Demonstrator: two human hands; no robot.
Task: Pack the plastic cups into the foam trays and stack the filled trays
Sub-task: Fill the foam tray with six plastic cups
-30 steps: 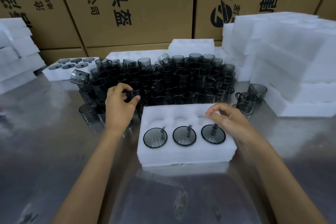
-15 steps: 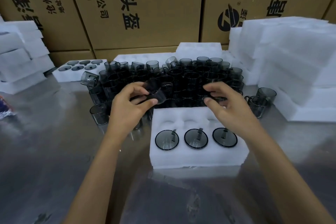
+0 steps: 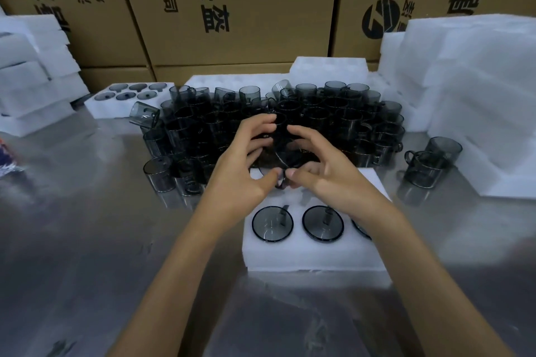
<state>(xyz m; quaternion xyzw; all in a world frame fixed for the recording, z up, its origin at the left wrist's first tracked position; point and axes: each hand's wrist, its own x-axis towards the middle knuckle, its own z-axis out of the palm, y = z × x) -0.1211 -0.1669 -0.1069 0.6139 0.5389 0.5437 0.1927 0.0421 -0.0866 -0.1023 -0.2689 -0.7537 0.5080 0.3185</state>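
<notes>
A white foam tray (image 3: 313, 255) lies on the steel table in front of me. Its near row holds upside-down smoky grey cups (image 3: 272, 224), one partly hidden under my right wrist. Both hands meet above the tray's far row. My left hand (image 3: 246, 168) and my right hand (image 3: 324, 165) each curl round a dark transparent cup (image 3: 278, 153), held close together between them. Behind them stands a dense heap of loose grey cups (image 3: 319, 113).
Stacks of white foam trays (image 3: 478, 90) rise at the right and at the left (image 3: 32, 72). A filled tray (image 3: 127, 101) lies at the back left. Two loose cups (image 3: 429, 159) stand at the right. Cardboard boxes (image 3: 237, 9) wall the back.
Both hands lifted cups from the heap and drew together over the tray's far row. The view has tilted and come closer.
</notes>
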